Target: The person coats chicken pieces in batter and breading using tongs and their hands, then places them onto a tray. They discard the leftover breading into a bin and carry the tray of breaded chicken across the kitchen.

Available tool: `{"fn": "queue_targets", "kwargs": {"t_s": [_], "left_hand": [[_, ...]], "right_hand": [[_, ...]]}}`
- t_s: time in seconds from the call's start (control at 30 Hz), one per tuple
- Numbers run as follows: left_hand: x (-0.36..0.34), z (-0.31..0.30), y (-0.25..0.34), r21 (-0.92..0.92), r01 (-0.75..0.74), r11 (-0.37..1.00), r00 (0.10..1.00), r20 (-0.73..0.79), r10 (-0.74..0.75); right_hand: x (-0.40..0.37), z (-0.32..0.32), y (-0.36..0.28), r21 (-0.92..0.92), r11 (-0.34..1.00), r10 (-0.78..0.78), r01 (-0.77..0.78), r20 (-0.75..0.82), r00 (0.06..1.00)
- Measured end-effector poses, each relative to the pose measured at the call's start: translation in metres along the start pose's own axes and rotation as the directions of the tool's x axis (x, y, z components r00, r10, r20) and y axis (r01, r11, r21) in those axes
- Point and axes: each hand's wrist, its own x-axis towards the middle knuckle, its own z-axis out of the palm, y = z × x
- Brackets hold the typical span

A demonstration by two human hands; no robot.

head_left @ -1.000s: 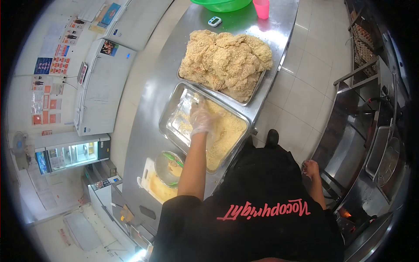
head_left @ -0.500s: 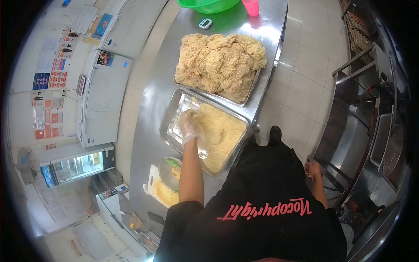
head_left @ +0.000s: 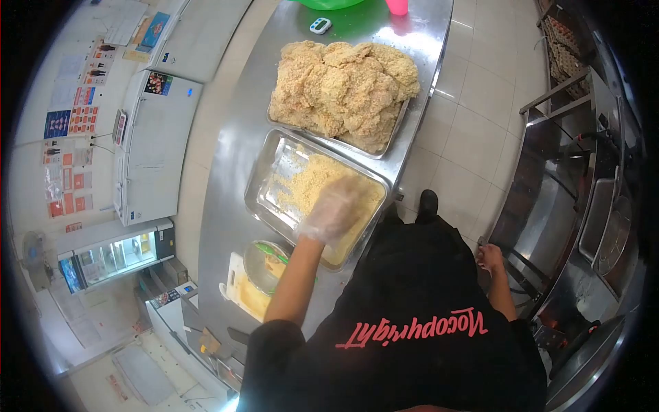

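Note:
My left hand [head_left: 333, 211], in a clear plastic glove, is palm down over the yellow crumbs [head_left: 314, 180] in a metal tray [head_left: 258, 180]; its fingers are blurred. Beyond this tray, a second tray [head_left: 296, 128] bears a high heap of crumb-coated pieces [head_left: 343, 93]. Nearer on the left, a metal bowl [head_left: 258, 275] with a green-handled utensil [head_left: 266, 248] rests on a white board [head_left: 237, 283]. Low at my right side, my bare right hand [head_left: 490, 257] has its fingers curled beside a dark rack; whatever they hold cannot be made out.
The steel table [head_left: 230, 185] bears a small timer [head_left: 320, 26], a green basin [head_left: 329, 3] and a pink cup [head_left: 397, 6] at its far end. White freezers [head_left: 161, 147] stand to the left. A metal rack and counter [head_left: 535, 206] line the right side.
My left hand has moved right and slightly down, from the tray's left part onto the crumbs. More loose crumbs lie toward the tray's left. The view has shifted slightly.

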Motion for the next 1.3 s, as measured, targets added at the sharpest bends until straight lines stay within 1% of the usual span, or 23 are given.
{"fn": "queue_targets", "kwargs": {"t_s": [0.07, 0.17, 0.3, 0.4, 0.43, 0.47, 0.5, 0.57, 0.6, 0.63, 0.67, 0.7, 0.77, 0.9, 0.93, 0.97, 1.0, 1.03, 1.07, 1.1, 1.23, 1.27, 1.3], "left_hand": [[0.016, 0.002, 0.004, 0.204, -0.173, 0.964, 0.985, 0.056, 0.165], [0.02, 0.005, 0.004, 0.251, -0.208, 0.945, 0.978, 0.036, 0.206], [0.019, 0.028, -0.023, 0.121, -0.203, 0.972, 0.979, 0.045, 0.198], [0.022, 0.03, -0.028, 0.108, -0.197, 0.975, 0.976, -0.071, 0.205], [0.026, 0.028, -0.03, -0.244, 0.103, 0.964, 0.994, 0.048, -0.094], [0.029, 0.025, -0.031, -0.513, 0.413, 0.752, 0.91, 0.259, -0.323], [0.025, 0.031, -0.039, -0.51, 0.408, 0.757, 0.912, 0.255, -0.32], [0.007, 0.052, -0.058, -0.832, 0.298, 0.467, 0.907, 0.095, -0.411], [0.001, 0.045, -0.056, -0.831, 0.299, 0.47, 0.907, 0.096, -0.409], [-0.005, 0.034, -0.051, -0.503, 0.197, 0.841, 0.956, -0.093, -0.279], [-0.012, 0.025, -0.044, -0.041, 0.066, 0.997, 0.978, -0.196, -0.072], [-0.019, 0.022, -0.035, -0.041, 0.069, 0.997, 0.978, -0.193, -0.076], [-0.035, 0.026, -0.016, 0.353, 0.202, 0.913, 0.959, -0.258, -0.112], [-0.058, 0.037, -0.004, 0.149, 0.263, 0.953, 0.957, -0.166, -0.238], [-0.055, 0.033, -0.002, -0.26, 0.44, 0.859, 0.859, -0.155, -0.487], [-0.052, 0.029, -0.003, -0.616, 0.526, 0.586, 0.723, -0.038, -0.689], [-0.037, 0.007, -0.005, -0.615, 0.588, 0.526, 0.719, 0.099, -0.688], [-0.023, 0.017, -0.018, -0.62, 0.591, 0.516, 0.713, 0.102, -0.694], [-0.01, 0.035, -0.034, -0.306, 0.687, 0.659, 0.68, -0.047, -0.731], [0.0, 0.042, -0.04, 0.047, 0.733, 0.679, 0.673, -0.201, -0.712], [0.02, 0.058, -0.057, 0.168, 0.744, 0.647, 0.666, -0.107, -0.738], [0.017, 0.058, -0.06, 0.187, 0.722, 0.666, 0.691, -0.158, -0.706], [0.017, 0.061, -0.063, 0.2, 0.702, 0.683, 0.712, -0.2, -0.673]], "right_hand": [[0.006, -0.004, -0.003, -0.004, 1.0, 0.001, -0.001, -0.056, 0.998], [0.021, -0.015, 0.009, 0.084, 0.994, -0.072, 0.074, -0.034, 0.997], [0.006, -0.012, -0.001, -0.015, 0.995, -0.099, 0.098, -0.047, 0.994], [-0.007, -0.005, -0.007, 0.001, 0.996, -0.089, 0.089, -0.024, 0.996], [-0.01, -0.003, -0.007, -0.05, 0.997, -0.064, 0.062, -0.043, 0.997], [-0.014, 0.0, -0.008, -0.101, 0.994, -0.038, 0.031, -0.064, 0.997], [-0.011, -0.001, -0.003, -0.095, 0.995, -0.042, 0.036, -0.064, 0.997], [-0.001, -0.006, 0.009, 0.014, 1.0, 0.015, -0.014, -0.023, 1.0], [-0.003, -0.005, 0.008, 0.017, 1.0, 0.015, -0.015, -0.022, 1.0], [-0.007, -0.007, 0.006, 0.033, 0.999, 0.037, -0.036, -0.04, 0.998], [-0.01, -0.007, 0.003, 0.046, 0.997, 0.06, -0.058, -0.058, 0.997], [-0.008, -0.006, 0.004, 0.044, 0.997, 0.063, -0.061, -0.055, 0.997], [-0.004, -0.008, 0.009, 0.083, 0.995, 0.051, -0.049, -0.021, 0.998], [-0.015, -0.003, -0.006, 0.064, 0.998, 0.028, -0.024, -0.056, 0.998], [-0.014, -0.003, -0.007, 0.096, 0.995, 0.015, -0.01, -0.05, 0.999], [-0.012, -0.003, -0.007, 0.126, 0.992, 0.002, 0.003, -0.045, 0.999], [-0.007, -0.005, -0.005, 0.115, 0.993, 0.005, 0.0, -0.045, 0.999], [-0.001, -0.008, -0.003, 0.035, 0.999, -0.003, 0.005, -0.037, 0.999], [0.003, -0.011, -0.003, -0.044, 0.999, -0.011, 0.01, -0.029, 1.0], [0.0, -0.013, -0.004, -0.056, 0.998, -0.012, 0.01, -0.033, 0.999], [-0.037, -0.018, -0.006, 0.075, 0.996, -0.037, 0.048, -0.131, 0.991], [-0.053, -0.022, -0.005, 0.148, 0.988, -0.014, 0.037, -0.156, 0.988], [-0.062, -0.024, 0.004, 0.085, 0.995, -0.032, 0.048, -0.19, 0.981]]}}
